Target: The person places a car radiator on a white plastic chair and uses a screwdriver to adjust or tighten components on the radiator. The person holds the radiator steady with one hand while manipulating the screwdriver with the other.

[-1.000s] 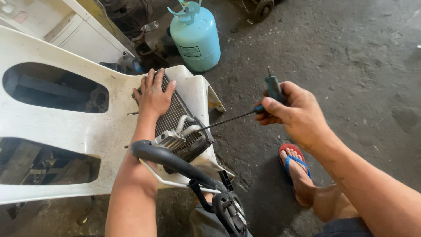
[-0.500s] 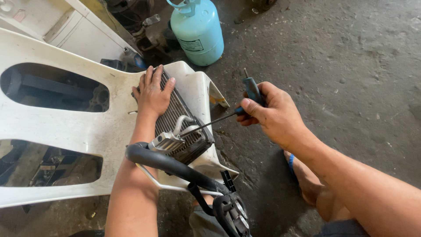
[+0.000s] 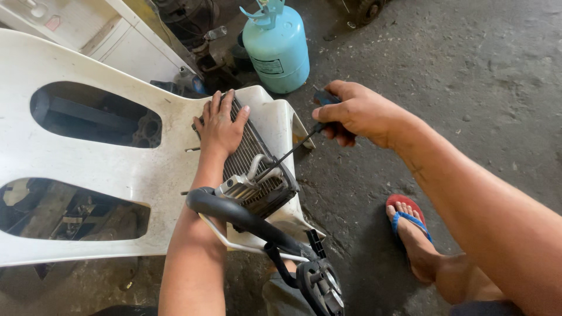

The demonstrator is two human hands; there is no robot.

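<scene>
- Crossing the near edge of the coil [image 3: 252,161], a thick, smooth black hose [image 3: 246,216] curves down to a round gauge head [image 3: 321,285] that the frame's bottom cuts off.
- Near the coil's right side, a bare foot in a red-and-blue rubber sandal [image 3: 408,219] stands on rough grey concrete floor [image 3: 468,88], gritty and stained.
- The coil is a flat rectangular metal block of fine, close-set fins with bent aluminium pipes at its near end; it lies on the right part of a white plastic chair [image 3: 117,169] tipped on its side, scuffed and dirty, with rounded cut-outs.
- The left hand [image 3: 221,126] rests flat on the coil's far end, fingers spread and extended, pressing down rather than clasping; it hides that end of the fins.
- The right hand [image 3: 357,114] is just right of the coil and above it, closed in a fist around the dark handle of a screwdriver [image 3: 298,143].
- The thin steel shaft slants down-left to the pipes at the coil's near end; whether the tip touches them is hard to tell.
- Beyond the coil stands a pale blue metal cylinder [image 3: 278,50], rounded, with its valve cut off by the top edge.
- Left of it, dark clutter and a white cabinet [image 3: 126,50] are too shadowed to make out.
</scene>
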